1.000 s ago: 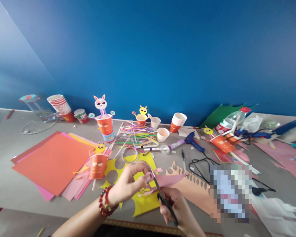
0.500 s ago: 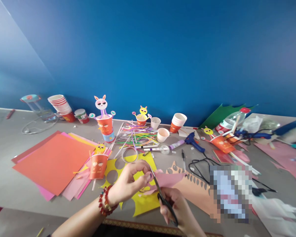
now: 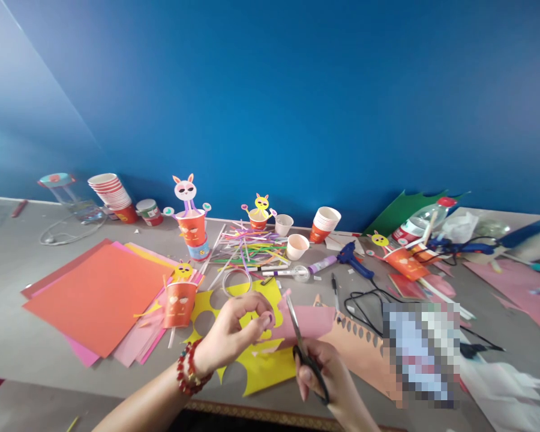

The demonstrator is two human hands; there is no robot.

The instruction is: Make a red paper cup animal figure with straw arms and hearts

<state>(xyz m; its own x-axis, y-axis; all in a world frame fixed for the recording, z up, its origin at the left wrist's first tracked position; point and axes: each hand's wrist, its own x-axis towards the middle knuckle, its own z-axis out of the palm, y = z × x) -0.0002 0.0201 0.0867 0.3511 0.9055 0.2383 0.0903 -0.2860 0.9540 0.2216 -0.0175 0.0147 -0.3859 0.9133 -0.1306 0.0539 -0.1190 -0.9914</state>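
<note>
Gripping one pair of scissors [image 3: 299, 337], the right hand [image 3: 318, 365] holds its blades across one pink paper [image 3: 314, 322] at the yellow sheet's [image 3: 270, 373] right side; over the sheet curls the left hand [image 3: 231, 330], its pinch unclear. One red cup [image 3: 179, 307] stands left of the sheet, gray tabletop [image 3: 161, 361] showing nearer.

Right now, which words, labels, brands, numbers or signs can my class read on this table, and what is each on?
No text can be read.
Bottle label: too blurred.
White marker: printing too small.
Red-and-green cup: label too small.
Nearest orange cup: small marks, unreadable.
Scissors and pink paper: no lettering visible.
</note>
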